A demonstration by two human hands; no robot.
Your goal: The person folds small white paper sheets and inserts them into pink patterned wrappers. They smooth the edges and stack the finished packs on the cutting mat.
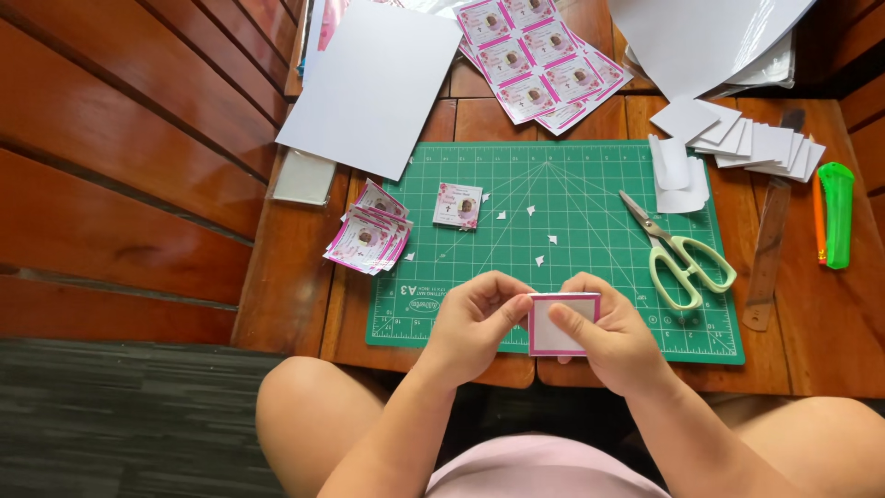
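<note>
Both hands work over the near edge of a green cutting mat (572, 231). Left hand (470, 323) pinches the left edge of a small pink-bordered card (560, 332), fingers curled closed on it; right hand (613, 337) grips its right side, thumb pressed flat on the white face. Card held just above the mat edge (tilt unclear). Scissors (678, 249) lie open on the mat to the right. Stack of printed cards (369, 235) sits left.
</note>
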